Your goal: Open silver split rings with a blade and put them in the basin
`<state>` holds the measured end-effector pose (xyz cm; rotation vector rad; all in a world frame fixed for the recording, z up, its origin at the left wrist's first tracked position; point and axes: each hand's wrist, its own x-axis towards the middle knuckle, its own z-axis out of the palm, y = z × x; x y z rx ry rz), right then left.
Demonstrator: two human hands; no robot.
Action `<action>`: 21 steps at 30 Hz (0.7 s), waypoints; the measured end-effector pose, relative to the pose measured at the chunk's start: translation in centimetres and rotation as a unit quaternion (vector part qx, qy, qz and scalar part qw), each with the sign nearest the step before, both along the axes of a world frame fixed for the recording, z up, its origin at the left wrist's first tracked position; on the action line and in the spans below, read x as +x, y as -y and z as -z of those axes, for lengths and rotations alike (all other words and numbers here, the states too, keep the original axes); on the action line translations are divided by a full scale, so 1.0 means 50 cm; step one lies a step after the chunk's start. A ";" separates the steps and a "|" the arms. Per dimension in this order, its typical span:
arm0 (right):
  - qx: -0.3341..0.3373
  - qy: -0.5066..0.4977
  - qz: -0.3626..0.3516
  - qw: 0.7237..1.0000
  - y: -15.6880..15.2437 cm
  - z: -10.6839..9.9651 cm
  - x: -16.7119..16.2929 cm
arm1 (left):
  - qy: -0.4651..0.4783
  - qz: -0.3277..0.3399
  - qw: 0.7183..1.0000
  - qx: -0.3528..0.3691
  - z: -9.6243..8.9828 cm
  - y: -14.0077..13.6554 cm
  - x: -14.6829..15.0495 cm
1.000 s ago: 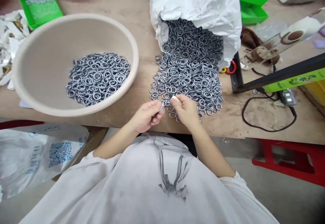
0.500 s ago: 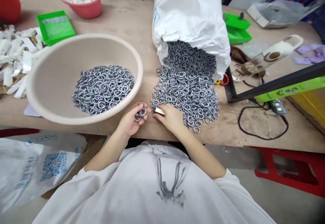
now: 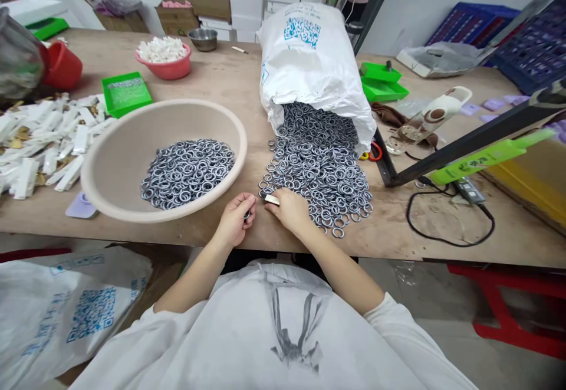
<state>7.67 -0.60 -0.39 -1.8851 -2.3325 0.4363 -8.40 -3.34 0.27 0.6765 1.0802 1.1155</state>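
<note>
My left hand (image 3: 237, 218) is closed, with a grey metal ring (image 3: 246, 215) partly showing between the fingers; the rest of its contents is hidden. Close by on the right, my right hand (image 3: 292, 208) grips a small knife-like tool (image 3: 271, 199) with a pale handle and a dark tip pointing left. Beside that hand, a heap of grey rings (image 3: 327, 180) spills onto the table from a white sack (image 3: 309, 68) lying on its side. To the left stands a large beige basin (image 3: 117, 192), with many more grey rings (image 3: 188, 171) inside.
White strips (image 3: 44, 136) lie piled at the left, near a green tray (image 3: 127, 92) and a pink bowl (image 3: 170, 69) of white pieces. A black metal bar (image 3: 464, 142) slants across the right, above a looped black cable (image 3: 442, 242). The table's front edge runs before my body.
My view has tilted up, showing more of the back wall. The left fingers have closed further over the rings, which showed plainly before. My right hand still grips the tool.
</note>
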 end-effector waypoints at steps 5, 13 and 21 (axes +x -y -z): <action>-0.001 -0.031 0.013 0.999 -0.003 -0.004 0.003 | -0.052 -0.029 0.998 0.038 0.011 0.013 -0.001; -0.018 -0.060 0.009 0.998 -0.033 -0.007 0.014 | -0.074 -0.015 0.996 0.056 0.025 0.021 0.006; -0.075 -0.530 0.062 0.842 -0.003 -0.012 0.032 | -0.233 0.038 0.952 0.193 0.016 0.011 0.034</action>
